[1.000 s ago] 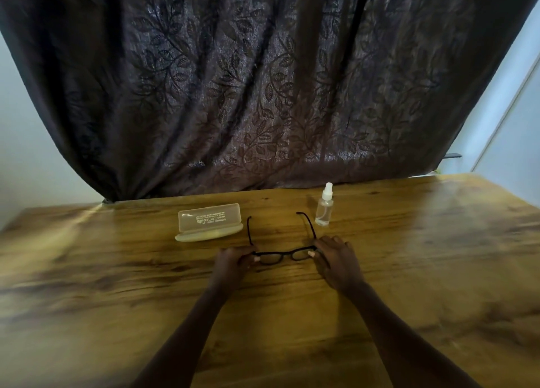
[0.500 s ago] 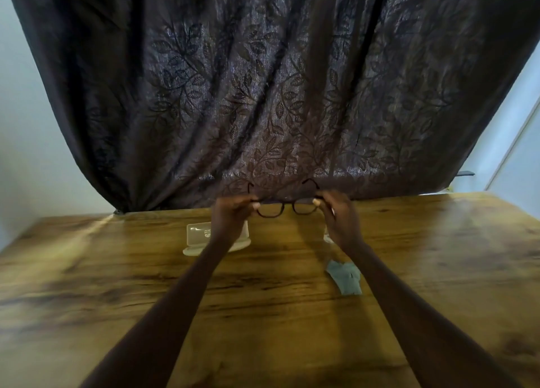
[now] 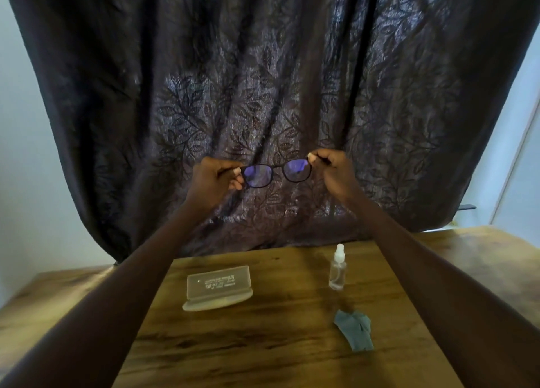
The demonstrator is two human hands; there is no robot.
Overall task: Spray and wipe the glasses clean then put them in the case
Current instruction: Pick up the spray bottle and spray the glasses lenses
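Note:
Black-framed glasses are held up high above the table, in front of the curtain, their lenses showing a purple sheen. My left hand pinches the frame's left end and my right hand pinches its right end. Down on the wooden table lies a translucent glasses case, shut, left of centre. A small clear spray bottle with a white top stands upright to its right. A crumpled grey-blue cloth lies in front of the bottle.
A dark leaf-patterned curtain hangs behind the table's far edge. Pale walls show on both sides of it.
Both hands lifted the glasses off the table and raised them high in front of the curtain. The cloth has come into sight on the table.

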